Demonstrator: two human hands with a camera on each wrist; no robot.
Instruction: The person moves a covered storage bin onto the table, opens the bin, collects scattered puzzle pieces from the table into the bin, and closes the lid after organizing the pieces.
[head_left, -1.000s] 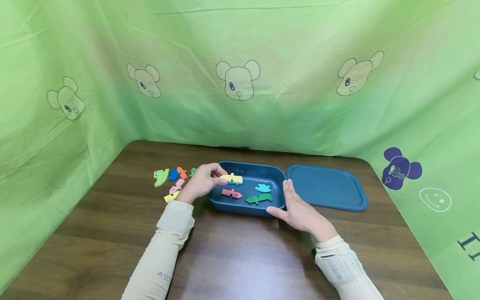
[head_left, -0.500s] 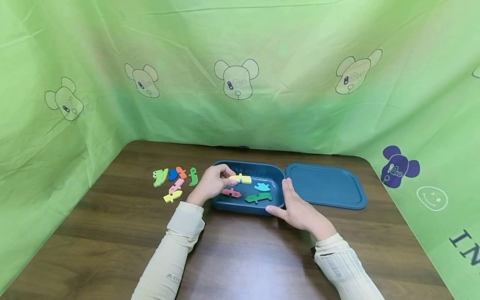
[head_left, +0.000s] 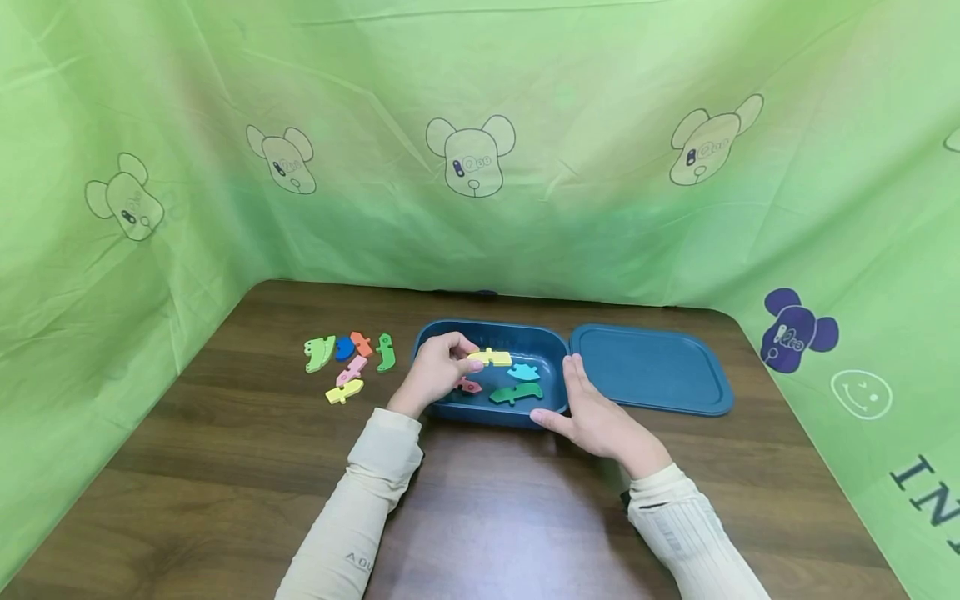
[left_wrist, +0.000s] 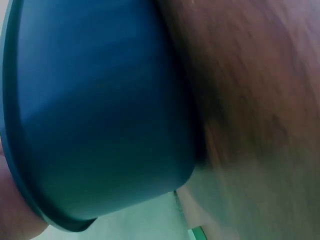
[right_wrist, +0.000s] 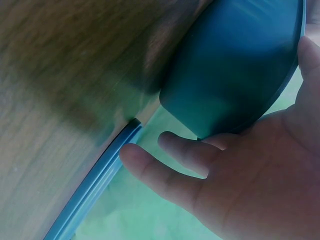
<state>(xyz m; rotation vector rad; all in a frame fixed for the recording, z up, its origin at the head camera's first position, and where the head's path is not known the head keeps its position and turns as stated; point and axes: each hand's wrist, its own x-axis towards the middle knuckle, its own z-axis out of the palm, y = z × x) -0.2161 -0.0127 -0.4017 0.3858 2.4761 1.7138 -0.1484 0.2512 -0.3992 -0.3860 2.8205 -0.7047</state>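
In the head view my left hand (head_left: 437, 368) reaches over the blue plastic box (head_left: 480, 414), pinching a yellow puzzle piece (head_left: 495, 357) between thumb and fingers. Below it inside the box lie a cyan piece (head_left: 524, 372), a dark green piece (head_left: 516, 394) and a red piece (head_left: 470, 385), the last partly covered by the hand. My right hand (head_left: 602, 419) rests at the box's right end, fingers straight along the rim and thumb at the front corner. The right wrist view shows its spread fingers (right_wrist: 165, 177) beside the box wall (right_wrist: 230, 70).
A matching blue lid (head_left: 651, 368) lies flat right of the box. Several loose puzzle pieces sit on the wooden table at left, among them a light green one (head_left: 320, 353), an orange one (head_left: 361, 343) and a pink one (head_left: 352, 370). Green cloth (head_left: 472, 250) hangs around the table.
My left hand has moved right, carrying the yellow piece farther over the box. It now partly covers the red piece, and the green piece on the table is uncovered. My right hand stays put.
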